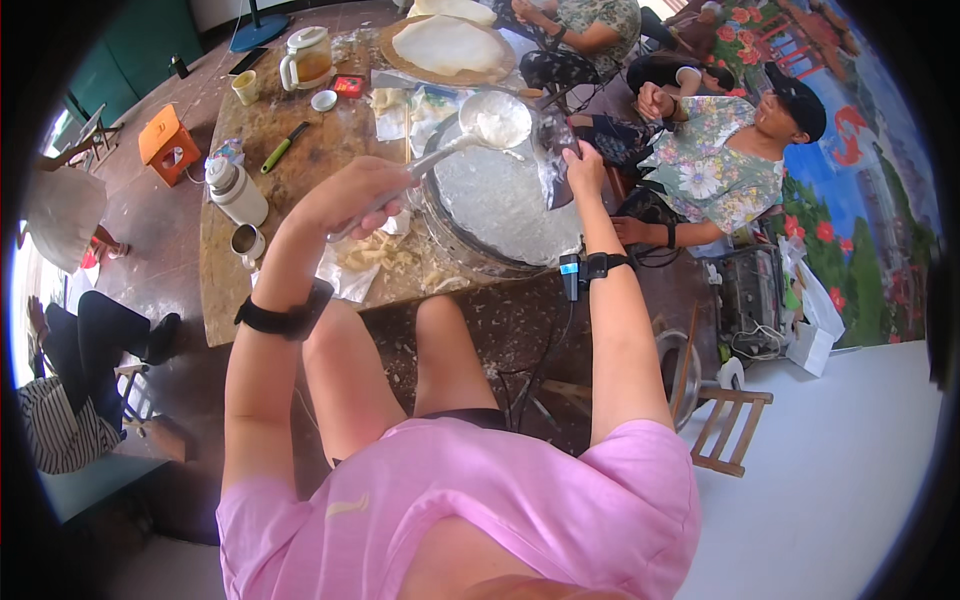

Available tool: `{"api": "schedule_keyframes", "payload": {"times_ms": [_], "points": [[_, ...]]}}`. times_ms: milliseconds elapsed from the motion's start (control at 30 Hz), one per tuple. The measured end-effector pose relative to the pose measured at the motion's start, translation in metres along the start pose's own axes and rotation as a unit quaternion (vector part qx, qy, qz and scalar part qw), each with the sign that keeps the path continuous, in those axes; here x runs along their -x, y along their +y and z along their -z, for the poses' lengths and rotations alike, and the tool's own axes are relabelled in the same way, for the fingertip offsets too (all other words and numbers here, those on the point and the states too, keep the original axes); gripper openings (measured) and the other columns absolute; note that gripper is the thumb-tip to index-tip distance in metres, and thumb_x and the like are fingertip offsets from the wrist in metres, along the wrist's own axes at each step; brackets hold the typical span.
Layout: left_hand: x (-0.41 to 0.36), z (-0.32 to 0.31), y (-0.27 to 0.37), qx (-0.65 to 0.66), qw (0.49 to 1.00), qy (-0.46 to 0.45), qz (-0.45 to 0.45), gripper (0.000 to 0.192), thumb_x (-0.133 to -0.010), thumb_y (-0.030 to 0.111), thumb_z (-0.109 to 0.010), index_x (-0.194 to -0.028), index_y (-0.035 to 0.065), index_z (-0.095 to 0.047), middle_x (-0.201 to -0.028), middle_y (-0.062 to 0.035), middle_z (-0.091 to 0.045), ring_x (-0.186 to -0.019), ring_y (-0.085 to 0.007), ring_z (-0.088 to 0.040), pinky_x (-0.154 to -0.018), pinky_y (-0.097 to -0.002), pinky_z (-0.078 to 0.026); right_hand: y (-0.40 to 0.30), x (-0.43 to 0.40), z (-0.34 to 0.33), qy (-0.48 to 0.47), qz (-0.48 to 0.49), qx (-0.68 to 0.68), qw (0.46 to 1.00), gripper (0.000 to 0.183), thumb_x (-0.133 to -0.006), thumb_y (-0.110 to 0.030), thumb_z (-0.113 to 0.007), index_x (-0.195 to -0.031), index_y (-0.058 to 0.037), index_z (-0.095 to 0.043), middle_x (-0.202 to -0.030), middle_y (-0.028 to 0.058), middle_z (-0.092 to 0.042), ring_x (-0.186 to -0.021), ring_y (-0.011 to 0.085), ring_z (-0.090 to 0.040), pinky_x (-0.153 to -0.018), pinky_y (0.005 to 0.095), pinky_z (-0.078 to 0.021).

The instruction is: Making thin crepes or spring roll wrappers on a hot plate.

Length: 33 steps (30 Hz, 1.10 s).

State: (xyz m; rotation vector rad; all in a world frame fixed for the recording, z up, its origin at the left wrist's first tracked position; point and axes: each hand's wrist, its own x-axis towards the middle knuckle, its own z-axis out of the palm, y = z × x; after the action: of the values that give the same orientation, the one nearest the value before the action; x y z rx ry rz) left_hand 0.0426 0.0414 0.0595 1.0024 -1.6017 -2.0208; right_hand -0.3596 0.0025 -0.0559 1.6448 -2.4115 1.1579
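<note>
My left hand (pixel 352 191) grips the long handle of a metal ladle (pixel 442 154). White batter (pixel 496 126) lies in the ladle's bowl, which is held above the far part of a round griddle (pixel 510 202). A thin whitish film covers much of the griddle's surface. In my right hand (pixel 583 169) is a broad scraper (pixel 553 165), its blade smeared white, over the griddle's right side. Whether the blade touches the griddle, I cannot tell. Dough scraps (pixel 375 253) on white paper lie beside the griddle's near left rim.
Thin round flatbreads (pixel 448 45) lie on a woven tray (pixel 390 54) at the table's far side. On the left stand a glass teapot (pixel 309 64), a thermos (pixel 238 196), a mug (pixel 247 244) and a green-handled knife (pixel 283 148). A person (pixel 697 165) sits close on the right.
</note>
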Motion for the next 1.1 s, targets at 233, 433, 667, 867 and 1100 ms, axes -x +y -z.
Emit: {"api": "schedule_keyframes", "payload": {"times_ms": [233,433,667,867,1100], "points": [[0.001,0.019,0.011,-0.011,1.000,-0.009,0.013,0.029,-0.093,0.019,-0.046,-0.110,-0.0028,-0.055,-0.059,0.0019,-0.048,-0.033,-0.0023,-0.036,-0.027,-0.0165,-0.028,-0.020,0.006,-0.016,-0.330,-0.294,-0.352,0.825,0.027,-0.084,-0.010,-0.059,-0.106,0.0044,-0.062,-0.098,0.0092,-0.065,-0.084,0.0178,-0.061,-0.075,0.0316,-0.0472],[-0.003,0.026,0.025,0.007,0.995,-0.093,0.040,0.029,-0.093,0.016,-0.045,-0.109,-0.0063,-0.054,-0.055,0.0021,-0.045,-0.032,-0.0022,-0.036,-0.027,-0.0160,-0.028,0.000,-0.034,-0.024,-0.343,-0.210,-0.384,0.831,0.030,-0.090,-0.013,-0.053,-0.115,0.0030,-0.057,-0.105,0.0070,-0.064,-0.093,0.0153,-0.060,-0.084,0.0279,-0.0447],[-0.023,0.037,0.041,-0.049,0.991,-0.119,0.042,0.033,-0.091,0.023,-0.048,-0.105,-0.0051,-0.058,-0.057,0.0010,-0.044,-0.033,-0.0040,-0.036,-0.027,-0.0186,-0.029,0.018,-0.080,0.002,-0.358,-0.087,-0.172,0.914,0.029,-0.084,-0.013,-0.061,-0.108,0.0025,-0.063,-0.098,0.0036,-0.065,-0.089,0.0100,-0.055,-0.079,0.0249,-0.0424],[-0.023,0.039,0.060,0.016,0.991,-0.105,0.079,0.030,-0.093,0.017,-0.043,-0.113,-0.0022,-0.054,-0.055,0.0010,-0.044,-0.031,-0.0029,-0.033,-0.025,-0.0171,-0.025,0.002,-0.041,-0.027,-0.430,-0.117,-0.317,0.837,0.046,-0.078,-0.011,-0.068,-0.120,0.0007,-0.053,-0.106,0.0028,-0.061,-0.090,0.0115,-0.057,-0.087,0.0241,-0.0419],[-0.026,0.037,0.061,-0.018,0.986,-0.154,0.057,0.034,-0.092,0.018,-0.046,-0.111,-0.0082,-0.055,-0.059,-0.0008,-0.045,-0.034,-0.0025,-0.037,-0.026,-0.0170,-0.027,0.013,-0.074,-0.025,-0.473,-0.133,-0.488,0.721,0.051,-0.082,-0.012,-0.065,-0.126,0.0035,-0.046,-0.112,0.0049,-0.060,-0.094,0.0119,-0.058,-0.086,0.0252,-0.0453]]}}
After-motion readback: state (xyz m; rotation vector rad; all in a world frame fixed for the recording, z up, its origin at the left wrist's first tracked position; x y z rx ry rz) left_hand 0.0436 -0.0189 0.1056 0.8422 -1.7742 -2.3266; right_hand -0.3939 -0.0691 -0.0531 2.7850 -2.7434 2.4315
